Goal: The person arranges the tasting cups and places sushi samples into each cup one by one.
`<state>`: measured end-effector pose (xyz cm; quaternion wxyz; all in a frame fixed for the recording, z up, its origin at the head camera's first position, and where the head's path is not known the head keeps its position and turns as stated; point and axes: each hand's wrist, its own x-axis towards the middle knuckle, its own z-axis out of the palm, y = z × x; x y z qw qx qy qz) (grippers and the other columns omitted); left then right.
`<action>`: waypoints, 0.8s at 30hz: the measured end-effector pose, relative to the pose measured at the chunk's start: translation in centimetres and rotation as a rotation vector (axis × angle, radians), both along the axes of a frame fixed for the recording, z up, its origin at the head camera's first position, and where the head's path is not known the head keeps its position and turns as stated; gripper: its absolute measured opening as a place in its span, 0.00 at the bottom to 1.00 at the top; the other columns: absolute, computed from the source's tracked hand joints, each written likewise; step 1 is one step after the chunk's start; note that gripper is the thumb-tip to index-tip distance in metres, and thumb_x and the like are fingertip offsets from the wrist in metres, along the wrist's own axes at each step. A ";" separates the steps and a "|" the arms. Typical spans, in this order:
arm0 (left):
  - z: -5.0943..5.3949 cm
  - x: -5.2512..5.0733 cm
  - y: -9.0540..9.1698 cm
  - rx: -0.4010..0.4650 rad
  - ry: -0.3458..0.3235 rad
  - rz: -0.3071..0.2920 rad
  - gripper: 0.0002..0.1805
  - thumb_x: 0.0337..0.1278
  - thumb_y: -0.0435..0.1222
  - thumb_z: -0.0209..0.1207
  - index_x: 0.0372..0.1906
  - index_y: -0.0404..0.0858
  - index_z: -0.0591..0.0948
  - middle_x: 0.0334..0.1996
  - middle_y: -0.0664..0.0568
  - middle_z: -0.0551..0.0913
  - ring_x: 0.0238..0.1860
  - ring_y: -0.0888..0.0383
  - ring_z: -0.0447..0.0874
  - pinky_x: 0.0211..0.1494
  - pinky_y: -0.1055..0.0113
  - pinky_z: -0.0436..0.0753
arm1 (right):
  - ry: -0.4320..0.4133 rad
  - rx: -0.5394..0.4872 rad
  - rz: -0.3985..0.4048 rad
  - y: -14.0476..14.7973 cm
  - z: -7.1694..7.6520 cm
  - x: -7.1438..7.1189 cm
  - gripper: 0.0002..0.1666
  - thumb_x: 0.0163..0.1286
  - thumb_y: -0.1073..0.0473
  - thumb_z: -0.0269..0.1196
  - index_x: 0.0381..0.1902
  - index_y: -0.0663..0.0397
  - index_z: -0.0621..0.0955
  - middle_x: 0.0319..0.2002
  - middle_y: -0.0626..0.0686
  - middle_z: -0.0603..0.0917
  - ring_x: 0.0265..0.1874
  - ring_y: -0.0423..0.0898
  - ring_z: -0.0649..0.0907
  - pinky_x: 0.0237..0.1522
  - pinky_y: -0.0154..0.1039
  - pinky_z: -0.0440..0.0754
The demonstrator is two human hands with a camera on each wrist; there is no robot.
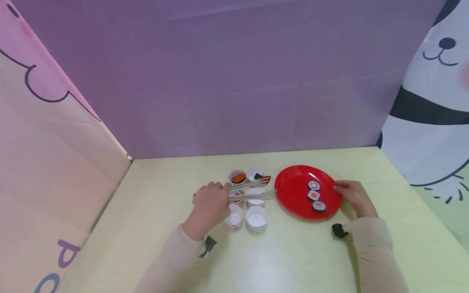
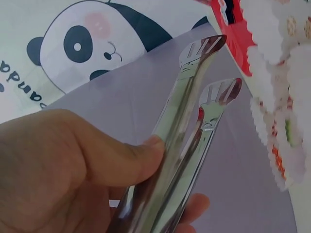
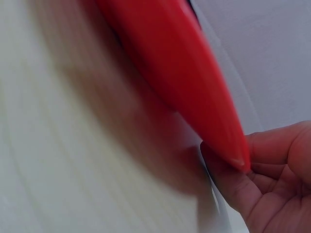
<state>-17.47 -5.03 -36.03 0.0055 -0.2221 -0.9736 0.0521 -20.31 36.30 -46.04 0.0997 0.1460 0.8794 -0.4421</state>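
Observation:
My left hand [image 1: 211, 205] grips a pair of metal tongs [image 1: 253, 196], its slotted ends pointing right over several small white cups. In the left wrist view the thumb presses on one arm of the tongs [image 2: 170, 126], and the two ends stand apart with nothing between them. At the right, my right hand [image 1: 354, 197] pinches the rim of a red plate [image 1: 293, 191]. Three sushi pieces lie in a row on the plate: a round one [image 1: 314, 185], a squarish one [image 1: 313, 195] and a dark-edged one [image 1: 319, 206]. The right wrist view shows thumb and fingers on the plate's edge [image 3: 194, 73].
One cup at the back left holds an orange-topped piece [image 1: 238, 178]. Beside it, another cup [image 1: 255, 173] has something dark in it. Two white cups stand in front, the right one [image 1: 256, 219] in full sight. A purple backdrop [image 1: 234, 81] rises behind the table.

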 end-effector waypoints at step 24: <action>-1.8 0.7 6.5 0.059 -0.073 -0.127 0.22 0.60 0.48 0.58 0.57 0.44 0.75 0.37 0.51 0.80 0.36 0.55 0.76 0.29 0.66 0.74 | 0.000 -0.005 -0.007 0.1 -0.1 -0.4 0.30 0.73 0.57 0.48 0.64 0.75 0.63 0.61 0.73 0.65 0.59 0.67 0.66 0.59 0.59 0.69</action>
